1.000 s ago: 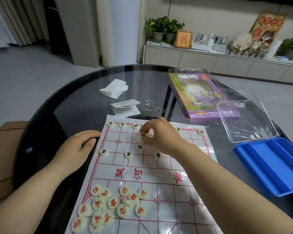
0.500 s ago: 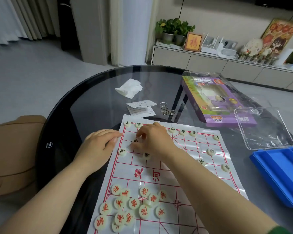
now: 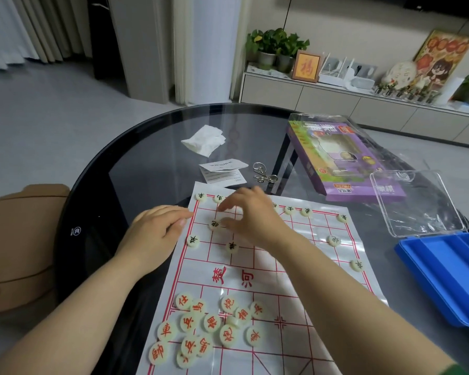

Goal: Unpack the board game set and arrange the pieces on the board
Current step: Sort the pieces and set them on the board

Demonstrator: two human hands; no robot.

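Two bare hands are over the far-left part of the board, a thin printed sheet lying on the glass bench. The left hand rests on the sheet's left edge, fingers together and nearly flat, holding nothing. The right hand hovers just right of it with its fingers apart and its thumb tip just beside a black piece; it appears to grip nothing.

Risks, as I judge them: if the left hand lifts, the light sheet may slide on the glass and shift every placed piece. The right forearm crosses the middle of the board and could sweep away pieces near it. The red heap overlaps, so pulling one piece may scatter others.

Counts: eleven black pieces show, with more perhaps hidden under the right hand. About fifteen red ones sit in the heap. Further right are one purple box, one clear lid and one blue tray.
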